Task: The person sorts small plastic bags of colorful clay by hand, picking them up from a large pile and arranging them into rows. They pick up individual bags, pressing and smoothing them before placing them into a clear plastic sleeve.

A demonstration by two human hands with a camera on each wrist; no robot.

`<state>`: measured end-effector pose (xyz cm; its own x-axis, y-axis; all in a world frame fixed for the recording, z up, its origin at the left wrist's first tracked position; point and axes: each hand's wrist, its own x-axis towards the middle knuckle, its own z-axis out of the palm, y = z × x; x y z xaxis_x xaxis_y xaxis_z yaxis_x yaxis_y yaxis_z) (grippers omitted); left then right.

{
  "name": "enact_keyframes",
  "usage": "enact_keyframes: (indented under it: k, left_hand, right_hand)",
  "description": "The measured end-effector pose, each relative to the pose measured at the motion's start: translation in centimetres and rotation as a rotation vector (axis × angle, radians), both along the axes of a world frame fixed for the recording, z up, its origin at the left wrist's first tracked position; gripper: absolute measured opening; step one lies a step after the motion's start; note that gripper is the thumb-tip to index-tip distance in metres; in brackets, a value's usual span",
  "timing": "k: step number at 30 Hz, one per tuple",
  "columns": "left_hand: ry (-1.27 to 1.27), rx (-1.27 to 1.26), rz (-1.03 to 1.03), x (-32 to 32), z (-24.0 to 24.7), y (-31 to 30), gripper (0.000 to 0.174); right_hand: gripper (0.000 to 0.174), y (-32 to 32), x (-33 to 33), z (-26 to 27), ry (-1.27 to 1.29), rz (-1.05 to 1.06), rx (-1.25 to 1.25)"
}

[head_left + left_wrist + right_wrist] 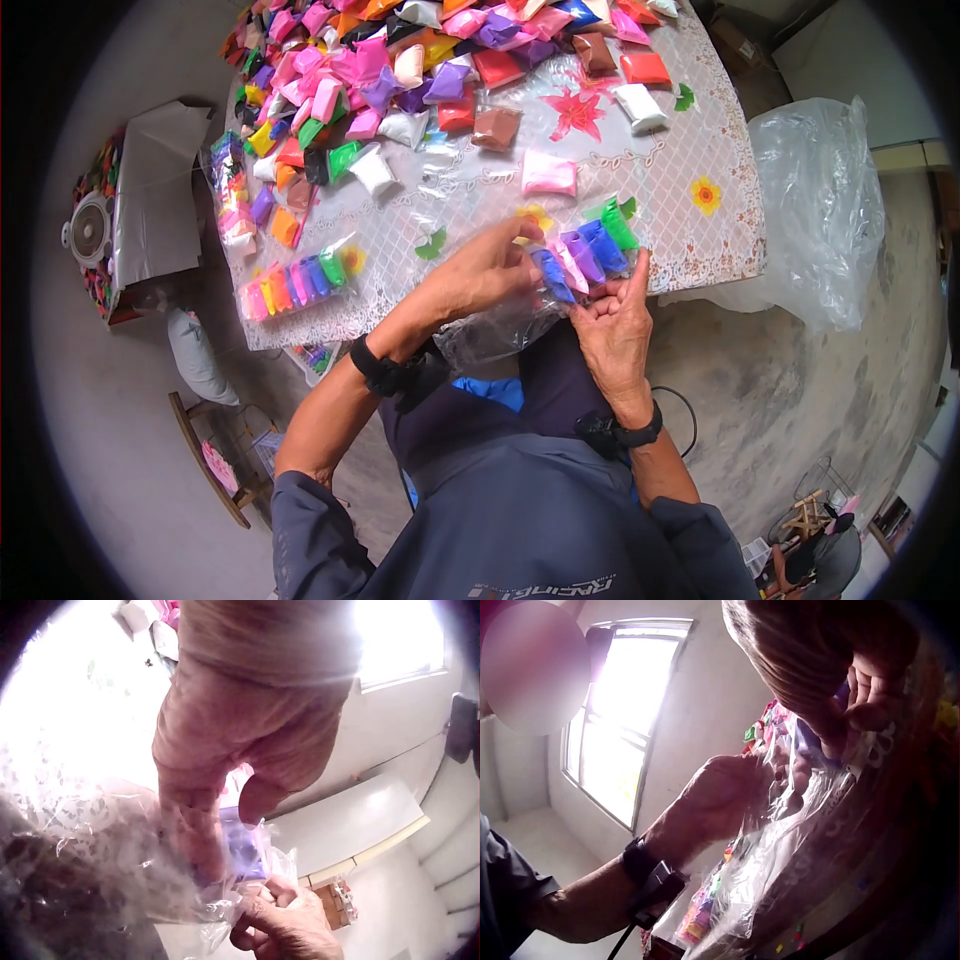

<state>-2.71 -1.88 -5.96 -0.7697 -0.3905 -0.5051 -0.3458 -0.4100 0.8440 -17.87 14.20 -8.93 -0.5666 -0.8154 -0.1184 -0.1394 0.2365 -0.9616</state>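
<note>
Over the table's near edge, both hands hold a clear plastic bag (500, 330) with a row of small packets inside. The row runs from a blue packet (553, 277) through a pink packet (572, 266) and purple to another blue and a green packet (619, 224). My left hand (478, 275) grips the bag at its left side, fingers bent beside the first blue packet. At the row's lower right side, my right hand (615, 325) pinches the film between thumb and fingers. A purple packet (244, 844) shows between the left thumb and finger in the left wrist view.
A heap of colourful packets (370, 70) covers the far side of the flowered table (690, 235). One filled bag (295, 287) lies at the near left, and a lone pink packet (549, 173) lies beyond the hands. A large clear plastic sack (815, 200) hangs at the right.
</note>
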Motion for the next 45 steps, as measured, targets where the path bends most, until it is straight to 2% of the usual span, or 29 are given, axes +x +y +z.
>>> enact_keyframes:
  k: [6, 8, 12, 14, 17, 21, 23, 24, 26, 33, 45]
  left_hand:
    - [0.002, 0.011, 0.057, 0.5, -0.5, 0.3, 0.050]
    - [-0.173, -0.372, -0.063, 0.3, -0.3, 0.3, 0.049]
    - [-0.210, -0.411, -0.035, 0.1, 0.5, 0.7, 0.044]
    - [-0.232, -0.554, -0.021, -0.1, 1.1, 0.8, 0.040]
    - [-0.242, -0.614, -0.038, 0.1, 1.2, 0.7, 0.036]
    - [-0.230, -0.500, 0.013, 0.6, -1.7, 0.7, 0.039]
    - [-0.232, -0.360, 0.022, 0.5, -1.9, 0.7, 0.017]
    - [-0.232, -0.360, 0.022, 0.3, -1.3, 0.7, 0.017]
    - [-0.227, -0.172, 0.096, -0.2, 0.0, 0.4, 0.008]
    - [-0.315, -0.104, 0.129, -0.7, 1.2, -0.1, 0.010]
    - [-0.202, -0.023, 0.189, -0.8, 0.0, 0.4, 0.010]
  right_hand:
    - [0.106, 0.0, -0.1, 0.4, -0.007, 0.000, 0.015]
    - [0.107, 0.1, 0.0, 0.6, -0.019, -0.006, 0.001]
    - [0.108, 0.4, 0.0, 0.3, -0.031, -0.019, -0.001]
    - [0.108, 0.4, 0.0, 0.1, -0.037, -0.022, -0.006]
    - [0.108, 0.4, -0.1, 0.0, -0.043, -0.026, -0.003]
    - [0.105, 0.3, 0.0, -0.2, -0.045, -0.031, 0.008]
    - [0.105, 0.3, 0.0, -0.3, -0.036, -0.031, 0.010]
    - [0.104, 0.3, 0.0, -0.3, -0.028, -0.030, 0.013]
    - [0.104, 0.3, 0.0, -0.1, -0.032, -0.027, 0.004]
    - [0.103, 0.2, -0.1, 0.3, 0.037, -0.009, 0.037]
    - [0.103, 0.2, 0.0, 0.2, 0.039, 0.000, 0.007]
